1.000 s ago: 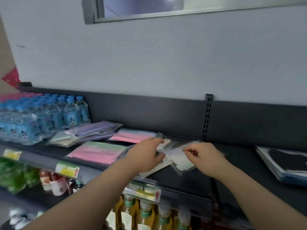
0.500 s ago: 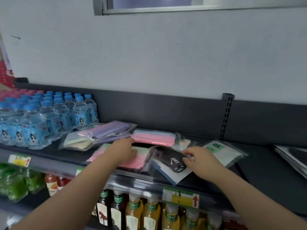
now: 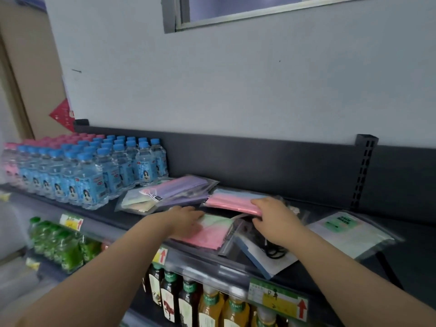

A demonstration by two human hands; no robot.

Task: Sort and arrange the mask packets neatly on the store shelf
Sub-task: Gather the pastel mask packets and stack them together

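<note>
Several mask packets lie on the dark top shelf [image 3: 401,263]. My left hand [image 3: 186,219] rests flat on a pink and green packet [image 3: 212,232] near the front edge. My right hand [image 3: 276,220] reaches over a clear packet with a black mask [image 3: 271,252]; its fingers lie on the near corner of a pink and blue packet [image 3: 230,200], thumb below that edge. A purple packet [image 3: 179,187] leans on a pale yellow-green packet [image 3: 135,204] to the left. A white packet with a green label [image 3: 349,230] lies to the right.
Rows of small water bottles [image 3: 94,175] with blue and pink caps stand at the shelf's left. A slotted shelf upright [image 3: 363,171] rises at the back right. Below are green bottles [image 3: 59,246], juice bottles [image 3: 212,303] and price tags [image 3: 278,296].
My right hand moved off the black mask packet up to the pink and blue packet. My left hand shifted right along the pink and green packet. The camera moved closer and turned left.
</note>
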